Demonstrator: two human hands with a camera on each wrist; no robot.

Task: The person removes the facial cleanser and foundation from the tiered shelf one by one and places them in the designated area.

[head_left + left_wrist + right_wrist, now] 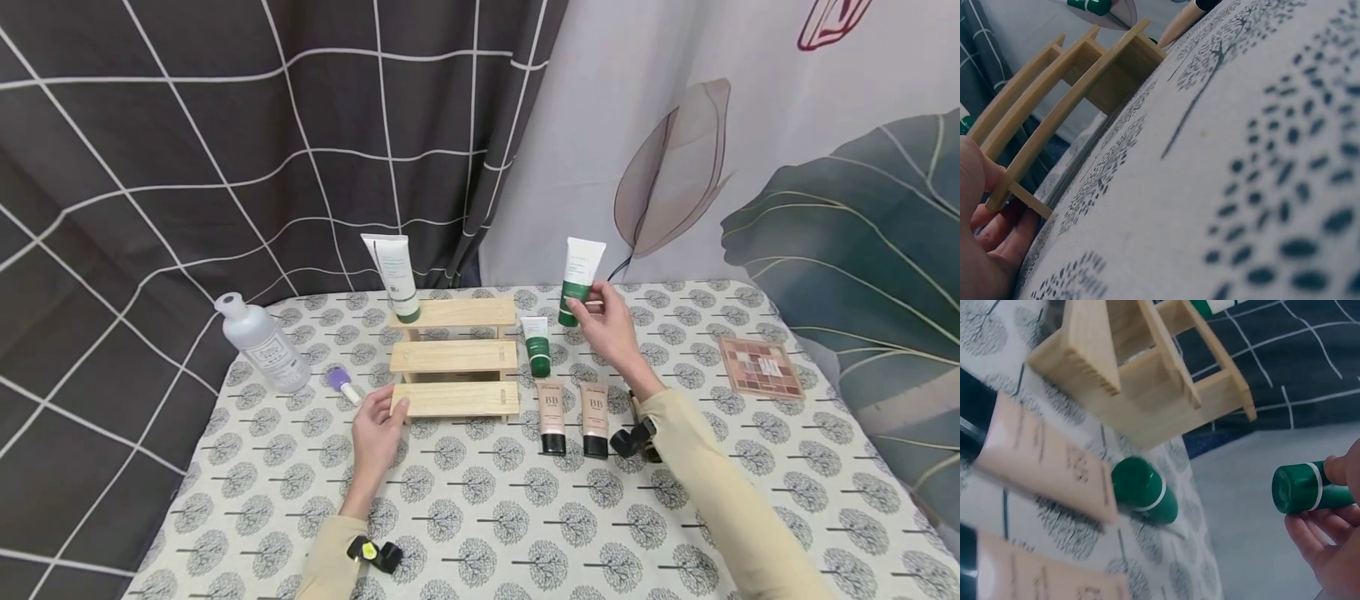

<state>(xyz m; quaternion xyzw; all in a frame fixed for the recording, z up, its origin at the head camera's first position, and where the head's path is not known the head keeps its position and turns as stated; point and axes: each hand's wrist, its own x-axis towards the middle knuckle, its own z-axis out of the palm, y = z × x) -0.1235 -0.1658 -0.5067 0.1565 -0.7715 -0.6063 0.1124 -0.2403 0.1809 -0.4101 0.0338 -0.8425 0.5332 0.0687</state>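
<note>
Wooden three-step stand (453,357) on a tree-print cloth (495,517), gripped at the left end of its lowest step by the left hand (377,429), thumb on top. Two beige BB tubes (595,417) near its right front corner. Farther back, small green-and-white tube (536,343) beside the stand's right end. Beyond, larger green-and-white tube (579,275), cap down, raised off the cloth, pinched by the right hand (611,323). White tube (392,271) with green cap, on the top step's left end. Behind, dark grid curtain (330,125).

Three green-capped tubes (582,262), two BB tubes (551,410), one rack (453,357), one bottle (266,346), one palette (750,371)
</note>
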